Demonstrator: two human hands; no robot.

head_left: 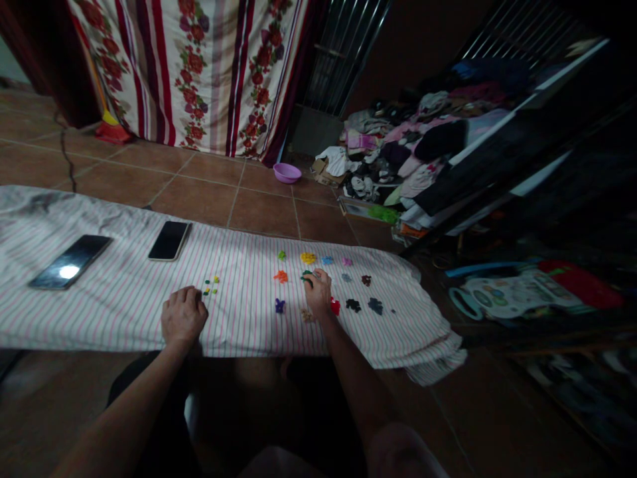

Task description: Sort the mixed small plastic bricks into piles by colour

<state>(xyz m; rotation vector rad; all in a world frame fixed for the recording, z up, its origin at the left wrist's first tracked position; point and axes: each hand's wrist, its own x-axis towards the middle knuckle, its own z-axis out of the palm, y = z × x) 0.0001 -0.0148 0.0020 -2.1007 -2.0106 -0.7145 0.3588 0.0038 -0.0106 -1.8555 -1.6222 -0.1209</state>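
My left hand point(184, 313) rests palm down on the striped cloth, its fingers curled in; whatever they may hold is hidden. Just right of it lie several small green and yellow pieces point(212, 286) in a loose group. Over the dark green pile point(306, 273) is my right hand point(318, 292), fingertips pinched together at the pieces; no piece shows between them. Around this hand sit small piles: orange point(281, 276), yellow point(308, 257), light blue point(326, 260), tan point(306, 315) and red point(335, 306), the red one partly covered by the hand.
The striped cloth point(239, 318) covers a long low surface. Two phones point(170, 240) lie at its left. Further piles include purple point(279, 305), black point(353, 305), dark grey point(375, 306) and brown point(366, 280). Beyond are a purple basin point(287, 173) and heaped clothes point(398, 146).
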